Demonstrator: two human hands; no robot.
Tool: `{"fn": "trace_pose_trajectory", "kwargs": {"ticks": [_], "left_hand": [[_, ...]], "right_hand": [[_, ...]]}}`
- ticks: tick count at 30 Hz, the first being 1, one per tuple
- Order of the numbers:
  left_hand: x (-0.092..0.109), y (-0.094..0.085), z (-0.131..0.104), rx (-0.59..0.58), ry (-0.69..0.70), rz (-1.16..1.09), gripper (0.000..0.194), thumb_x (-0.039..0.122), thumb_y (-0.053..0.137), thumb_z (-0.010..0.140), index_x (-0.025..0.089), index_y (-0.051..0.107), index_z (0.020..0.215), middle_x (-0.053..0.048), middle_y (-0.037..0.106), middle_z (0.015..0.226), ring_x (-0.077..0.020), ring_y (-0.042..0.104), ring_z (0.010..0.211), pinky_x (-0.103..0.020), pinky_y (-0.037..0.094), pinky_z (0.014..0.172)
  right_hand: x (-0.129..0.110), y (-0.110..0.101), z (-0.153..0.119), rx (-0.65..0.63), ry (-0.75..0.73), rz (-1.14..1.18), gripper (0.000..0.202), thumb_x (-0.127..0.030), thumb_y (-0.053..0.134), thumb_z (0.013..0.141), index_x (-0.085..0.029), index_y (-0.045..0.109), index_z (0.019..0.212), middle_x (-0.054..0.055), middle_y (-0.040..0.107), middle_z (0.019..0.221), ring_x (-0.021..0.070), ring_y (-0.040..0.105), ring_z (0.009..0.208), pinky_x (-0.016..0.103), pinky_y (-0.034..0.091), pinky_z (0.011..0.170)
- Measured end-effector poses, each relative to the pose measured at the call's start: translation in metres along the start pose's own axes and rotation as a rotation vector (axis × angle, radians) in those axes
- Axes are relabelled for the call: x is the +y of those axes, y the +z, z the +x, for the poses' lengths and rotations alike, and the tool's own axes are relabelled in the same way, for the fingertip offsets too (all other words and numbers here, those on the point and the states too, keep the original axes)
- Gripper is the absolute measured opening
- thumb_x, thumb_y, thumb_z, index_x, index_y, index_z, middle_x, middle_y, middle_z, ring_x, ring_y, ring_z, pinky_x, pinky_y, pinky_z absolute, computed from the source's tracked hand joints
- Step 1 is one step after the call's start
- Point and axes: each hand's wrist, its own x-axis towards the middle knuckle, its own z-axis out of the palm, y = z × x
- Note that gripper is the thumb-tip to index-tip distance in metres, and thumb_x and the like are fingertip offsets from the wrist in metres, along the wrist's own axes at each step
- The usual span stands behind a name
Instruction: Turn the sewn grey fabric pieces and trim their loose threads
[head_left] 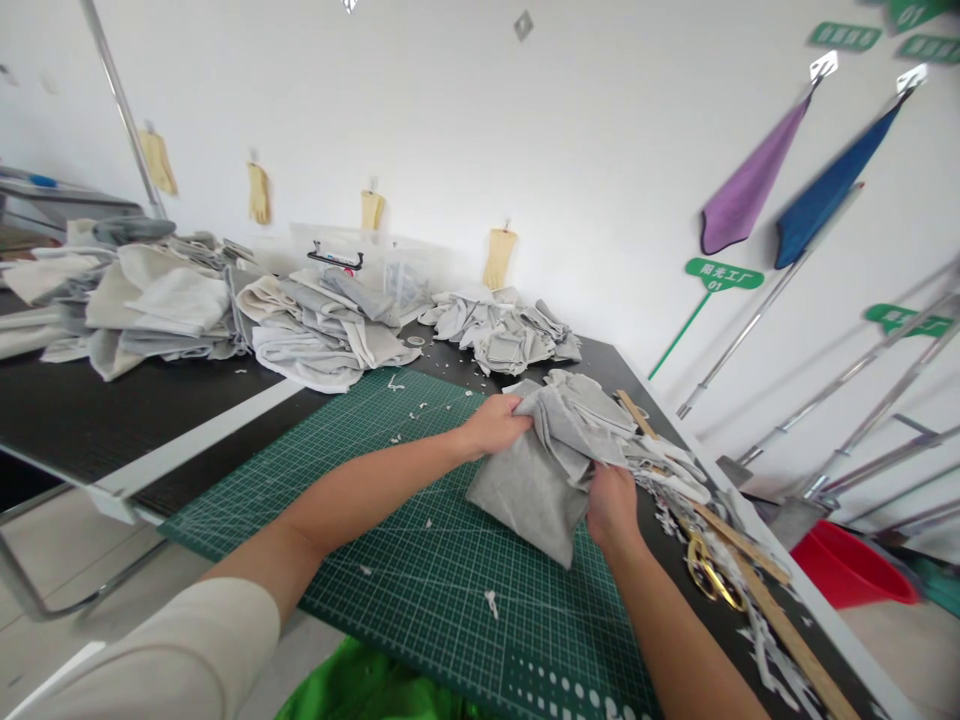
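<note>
Both of my hands grip a grey piece of fabric over the right part of a green cutting mat. My left hand pinches its upper left edge, thumb on top. On the right side, my right hand is closed round another edge, its fingertips partly hidden by the cloth. The fabric hangs in folds between the hands, with a flat lower part reaching down to the mat. Just behind it lie more grey cloths, and I cannot tell where they part from the held piece.
Gold-handled scissors, wooden rulers and white fabric scraps lie along the right table edge. Cloth piles stand at the back left, another pile at the back. A clear plastic box is behind. A red bucket stands beyond the table.
</note>
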Motion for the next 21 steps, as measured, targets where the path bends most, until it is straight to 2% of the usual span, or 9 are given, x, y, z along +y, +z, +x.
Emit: {"fn": "trace_pose_trajectory", "kwargs": {"ticks": [2, 5, 8, 10, 14, 16, 19, 21], "left_hand": [[-0.001, 0.002, -0.001, -0.021, -0.033, -0.012, 0.024, 0.033, 0.053, 0.072, 0.013, 0.065, 0.076, 0.001, 0.058, 0.065, -0.0117, 0.049, 0.060, -0.019, 0.034, 0.052], [-0.001, 0.002, -0.002, -0.106, 0.012, -0.048, 0.026, 0.031, 0.061, 0.066, 0.013, 0.066, 0.085, 0.001, 0.062, 0.071, -0.0126, 0.052, 0.065, -0.020, 0.037, 0.056], [-0.001, -0.001, 0.000, -0.174, 0.081, -0.044, 0.021, 0.023, 0.064, 0.062, 0.013, 0.067, 0.079, 0.002, 0.061, 0.069, -0.0129, 0.053, 0.067, -0.020, 0.039, 0.060], [-0.003, -0.002, 0.002, -0.172, 0.108, -0.092, 0.016, 0.022, 0.065, 0.062, 0.012, 0.067, 0.074, 0.002, 0.061, 0.066, -0.0125, 0.053, 0.066, -0.021, 0.040, 0.062], [-0.003, -0.002, 0.003, -0.041, 0.161, -0.467, 0.025, 0.027, 0.068, 0.064, 0.013, 0.066, 0.084, 0.000, 0.065, 0.077, -0.0127, 0.056, 0.073, -0.025, 0.043, 0.073], [-0.002, -0.001, 0.004, 0.050, 0.143, -0.598, 0.031, 0.030, 0.069, 0.064, 0.013, 0.065, 0.089, -0.002, 0.067, 0.082, -0.0135, 0.058, 0.075, -0.027, 0.044, 0.076], [-0.005, 0.001, 0.006, 0.140, 0.046, -0.592, 0.032, 0.030, 0.069, 0.064, 0.013, 0.065, 0.090, -0.003, 0.068, 0.083, -0.0140, 0.059, 0.073, -0.027, 0.046, 0.072], [-0.009, 0.002, 0.008, 0.172, -0.057, -0.536, 0.030, 0.030, 0.068, 0.064, 0.013, 0.066, 0.089, -0.004, 0.068, 0.081, -0.0145, 0.060, 0.069, -0.026, 0.046, 0.066]], "right_hand": [[0.004, -0.001, 0.001, -0.057, 0.037, -0.003, 0.037, -0.030, 0.056, 0.074, -0.016, 0.065, 0.106, 0.007, 0.070, 0.093, 0.0217, 0.063, 0.092, 0.039, 0.047, 0.087], [0.011, 0.000, -0.001, -0.168, 0.043, 0.013, 0.038, -0.034, 0.055, 0.075, -0.016, 0.064, 0.107, 0.008, 0.069, 0.095, 0.0224, 0.063, 0.091, 0.038, 0.049, 0.081], [0.017, -0.001, -0.002, -0.171, 0.001, -0.016, 0.035, -0.037, 0.055, 0.076, -0.016, 0.066, 0.102, 0.009, 0.068, 0.101, 0.0230, 0.063, 0.091, 0.037, 0.050, 0.078], [0.021, -0.003, -0.001, -0.141, -0.110, -0.048, 0.035, -0.039, 0.052, 0.078, -0.017, 0.066, 0.101, 0.009, 0.068, 0.102, 0.0235, 0.062, 0.094, 0.037, 0.048, 0.081], [0.024, -0.013, -0.003, -0.201, -0.301, -0.031, 0.043, -0.048, 0.045, 0.080, -0.019, 0.065, 0.104, 0.009, 0.067, 0.102, 0.0252, 0.060, 0.098, 0.040, 0.047, 0.085], [0.023, -0.018, -0.006, -0.282, -0.337, -0.016, 0.049, -0.052, 0.051, 0.075, -0.019, 0.061, 0.110, 0.009, 0.064, 0.108, 0.0263, 0.058, 0.102, 0.041, 0.045, 0.087], [0.018, -0.019, -0.010, -0.400, -0.352, -0.114, 0.062, -0.044, 0.068, 0.064, -0.019, 0.054, 0.118, 0.009, 0.060, 0.116, 0.0262, 0.056, 0.104, 0.040, 0.044, 0.088], [0.015, -0.015, -0.010, -0.396, -0.275, -0.219, 0.054, -0.039, 0.070, 0.065, -0.018, 0.057, 0.113, 0.008, 0.063, 0.110, 0.0244, 0.058, 0.099, 0.038, 0.044, 0.086]]}}
